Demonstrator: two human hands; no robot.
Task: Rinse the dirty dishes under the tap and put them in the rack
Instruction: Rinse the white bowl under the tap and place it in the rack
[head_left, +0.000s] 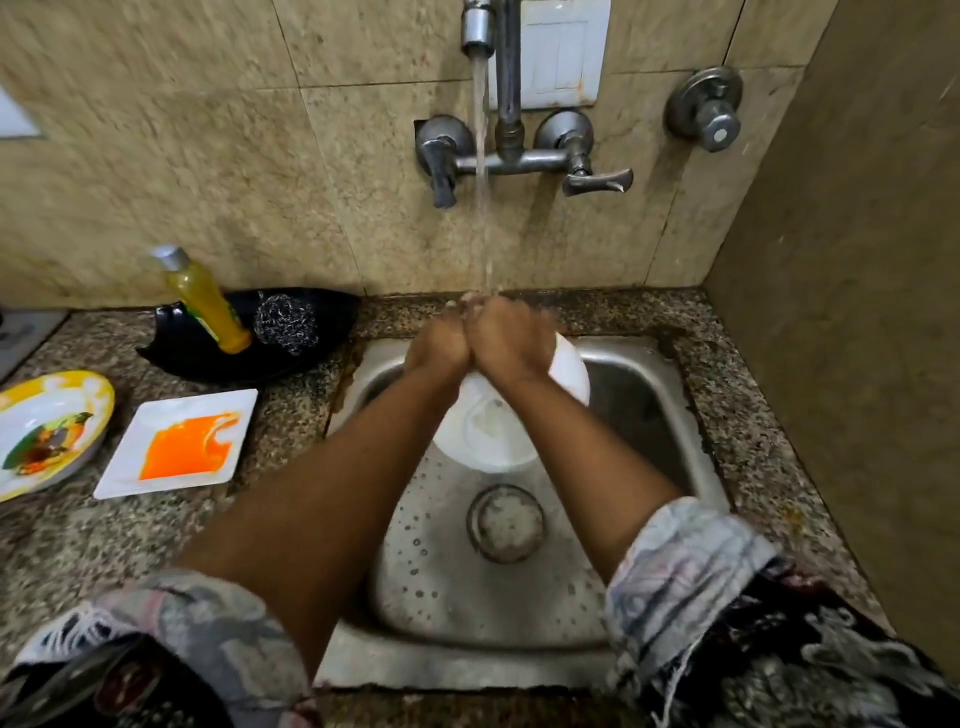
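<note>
We start with the speckled stone surface (291, 525), which carries the dishes waiting their turn, parked at about nine o'clock from the steel sink (649, 395) so they stay within reach but out of the splash. The sink sits under the wall tap (477, 31), whose stream (483, 171) falls straight onto our hands at the basin's twelve o'clock edge. Our left hand (441, 348) and right hand (511, 338) meet there, pressed together under the water; we cannot tell whether either grip closes on the white plate (498, 431) leaning in the basin just below them, though the right one seems to lie against its rim. We judge the plate is kept tilted so water runs off toward the drain (506, 524). Off at nine o'clock, the square plate (156, 447) smeared with orange and the yellow-rimmed bowl (31, 415) are not yet rinsed. Behind them a black tray (187, 353) keeps the soap bottle (208, 301) and steel scrubber (287, 322) together. No rack shows.
</note>
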